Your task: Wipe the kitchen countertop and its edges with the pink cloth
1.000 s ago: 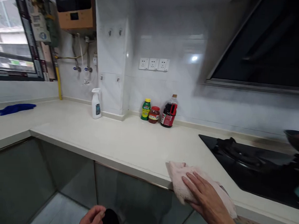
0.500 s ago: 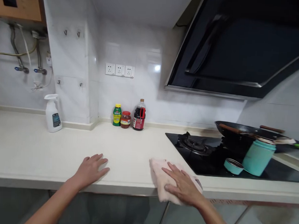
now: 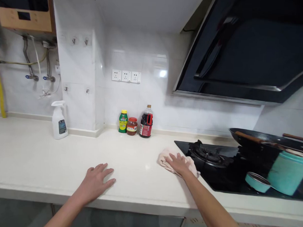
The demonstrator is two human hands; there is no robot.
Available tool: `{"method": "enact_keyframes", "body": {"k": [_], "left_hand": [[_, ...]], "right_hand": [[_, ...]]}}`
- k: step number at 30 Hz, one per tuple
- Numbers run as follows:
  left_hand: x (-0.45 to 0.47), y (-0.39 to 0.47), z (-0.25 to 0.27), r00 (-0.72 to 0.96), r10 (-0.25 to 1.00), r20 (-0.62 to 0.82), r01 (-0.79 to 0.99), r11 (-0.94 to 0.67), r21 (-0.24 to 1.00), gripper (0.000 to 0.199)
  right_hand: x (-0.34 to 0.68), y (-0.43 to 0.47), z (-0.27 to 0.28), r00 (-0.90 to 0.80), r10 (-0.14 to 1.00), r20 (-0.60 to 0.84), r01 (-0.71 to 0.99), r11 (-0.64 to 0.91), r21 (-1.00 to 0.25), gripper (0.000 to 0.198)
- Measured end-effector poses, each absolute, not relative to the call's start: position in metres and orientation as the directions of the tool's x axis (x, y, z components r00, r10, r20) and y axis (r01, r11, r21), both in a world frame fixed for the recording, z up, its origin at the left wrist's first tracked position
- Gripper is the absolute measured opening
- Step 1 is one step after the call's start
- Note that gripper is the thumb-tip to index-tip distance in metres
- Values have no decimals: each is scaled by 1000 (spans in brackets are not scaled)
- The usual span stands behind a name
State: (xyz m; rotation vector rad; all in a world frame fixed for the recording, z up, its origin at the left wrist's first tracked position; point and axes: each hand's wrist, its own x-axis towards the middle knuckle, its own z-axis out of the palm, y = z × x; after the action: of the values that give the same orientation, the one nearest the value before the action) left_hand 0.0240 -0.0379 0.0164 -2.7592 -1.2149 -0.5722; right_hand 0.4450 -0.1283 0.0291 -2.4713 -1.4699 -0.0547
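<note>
in the head view, the right hand [image 3: 179, 164] presses down on a pale pink cloth [image 3: 163, 160] — its grip is wide, fingers spread on top. the cloth lies on the white table [image 3: 133, 176], by the black stove [image 3: 220, 178]. the left hand [image 3: 96, 182] is wide too — palm down over the table.

1. Spray bottle [image 3: 59, 123]: white; upright beside the pillar [image 3: 78, 63], which bears four hooks [image 3: 73, 41].
2. Green bottle [image 3: 123, 121]: yellow cap; stands just beside the red-lidded jar [image 3: 131, 128].
3. Dark bottle [image 3: 146, 124]: red handle; stands right of the jar, from my position.
4. Sockets [image 3: 126, 76]: three, in a row above the bottles.
5. Hob [image 3: 227, 182]: black; carries the wok [image 3: 263, 134], teal canister [image 3: 286, 174] and teal cup [image 3: 257, 183].
6. Hood [image 3: 244, 50]: black; mounted above the hob.
7. Heater [image 3: 33, 4]: at my upper left; pipes [image 3: 48, 65] below.
</note>
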Motion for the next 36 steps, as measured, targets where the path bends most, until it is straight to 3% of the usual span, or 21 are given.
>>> {"method": "enact_keyframes", "body": {"k": [3,6,10,13,19,23,28,31,36], "left_hand": [[24,-38,17,611,701,368,725,-682,94,43],[24,-39,17,602,708,369,730,-675,104,43],[23,-39,18,595,721,356,741,-663,106,45],[23,-38,19,594,730,338,747,-657,104,47],[22,-34,20,597,742,305,746,-653,128,50],[22,-30,17,594,734,329,734,-662,151,52],[23,-28,15,613,727,310,726,-673,141,52],[23,-29,16,602,736,310,741,-659,128,51],[22,-32,17,621,717,315,728,-677,105,52]], "right_hand": [[397,-110,30,397,913,88,891,-361,-277,78],[339,-111,28,161,984,81,932,-124,-341,69],[294,-139,27,-128,979,159,899,182,-398,44],[307,-172,25,-172,952,254,870,268,-414,35],[392,-255,7,176,882,437,902,33,-431,24],[436,-307,-8,320,800,507,886,-64,-458,20],[499,-331,-8,575,541,614,816,-324,-479,36],[536,-321,-2,653,501,568,757,-442,-481,54],[567,-284,-2,773,541,330,633,-632,-448,69]]}}
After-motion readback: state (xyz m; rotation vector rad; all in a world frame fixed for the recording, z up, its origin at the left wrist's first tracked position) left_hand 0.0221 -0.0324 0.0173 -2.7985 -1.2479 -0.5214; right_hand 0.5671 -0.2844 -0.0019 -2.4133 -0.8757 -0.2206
